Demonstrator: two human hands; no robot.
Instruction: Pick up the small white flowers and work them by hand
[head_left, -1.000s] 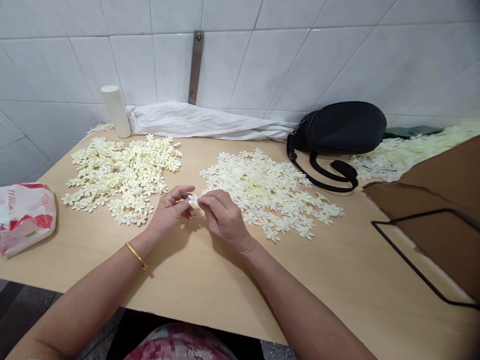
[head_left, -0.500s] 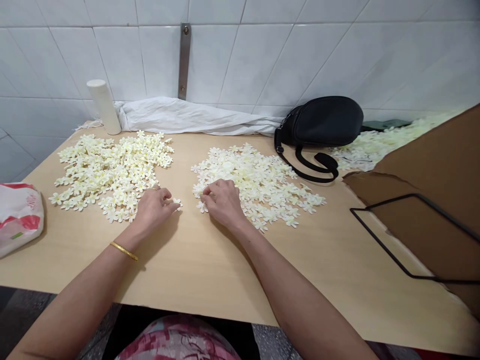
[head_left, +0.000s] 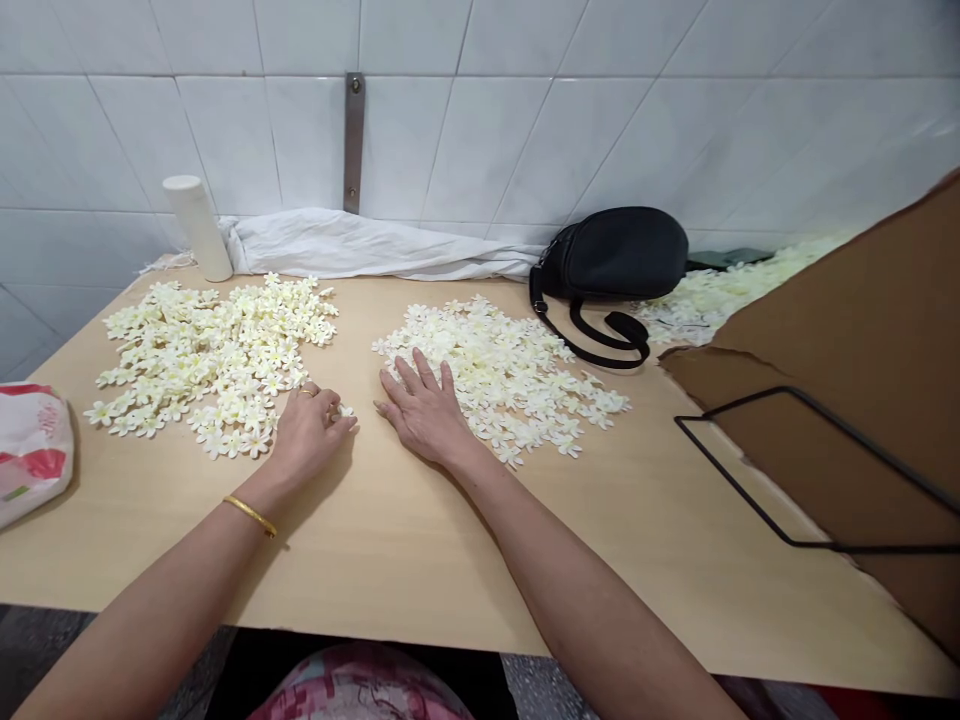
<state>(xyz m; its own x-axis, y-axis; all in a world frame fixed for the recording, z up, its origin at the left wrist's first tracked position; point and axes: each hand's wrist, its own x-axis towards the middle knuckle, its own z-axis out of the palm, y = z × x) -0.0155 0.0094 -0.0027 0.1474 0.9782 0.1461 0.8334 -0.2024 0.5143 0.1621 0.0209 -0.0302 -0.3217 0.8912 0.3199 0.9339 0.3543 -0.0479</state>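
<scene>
Two spreads of small white flowers with pale yellow centres lie on the wooden table [head_left: 390, 560]. Beside the front right edge of the left pile [head_left: 217, 350], my left hand [head_left: 309, 432] is closed, pinching a white flower [head_left: 345, 411] between thumb and fingers. My right hand [head_left: 424, 408] lies palm down with its fingers spread, over the left front edge of the right pile [head_left: 517, 375]. Whatever is under the right palm is hidden. A gold bangle circles my left wrist.
At the back stand a white cylinder [head_left: 198, 228], a rolled white cloth [head_left: 360, 243] and a black bag [head_left: 626, 252] with its strap. Cardboard [head_left: 840, 380] with a black metal frame [head_left: 750, 510] is at right, with more flowers [head_left: 720, 295] behind. A red-and-white packet [head_left: 34, 450] sits left.
My right hand has gone from a pinch at the pile's edge to flat, spread fingers. The left hand keeps its pinch on the flower. The whole view has shifted slightly.
</scene>
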